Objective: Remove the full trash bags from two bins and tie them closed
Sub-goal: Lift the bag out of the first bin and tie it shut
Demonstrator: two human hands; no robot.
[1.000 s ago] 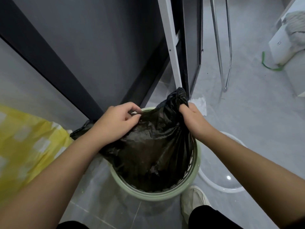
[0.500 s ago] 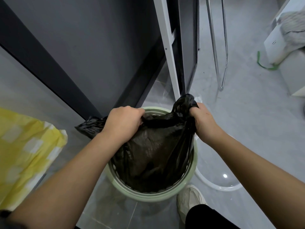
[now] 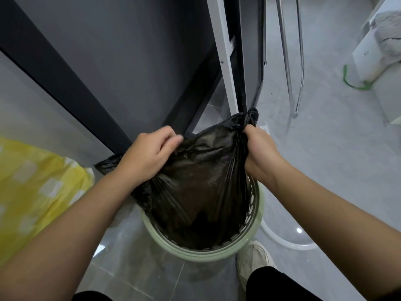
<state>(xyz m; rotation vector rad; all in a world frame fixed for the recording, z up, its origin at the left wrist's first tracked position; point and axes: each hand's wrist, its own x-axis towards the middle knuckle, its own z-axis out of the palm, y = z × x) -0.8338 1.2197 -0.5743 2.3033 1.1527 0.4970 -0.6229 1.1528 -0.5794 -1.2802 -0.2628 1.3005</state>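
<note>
A black trash bag (image 3: pixel 201 181) is gripped at both top edges by the left hand (image 3: pixel 147 156) and right hand (image 3: pixel 259 153), stretched above the green bin (image 3: pixel 217 253).

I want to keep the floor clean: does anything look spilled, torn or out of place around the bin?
No spill shows. The black bag, gripped by the left hand and right hand, looks untorn where visible. Only a green strip lies loose on the floor, far right.
</note>
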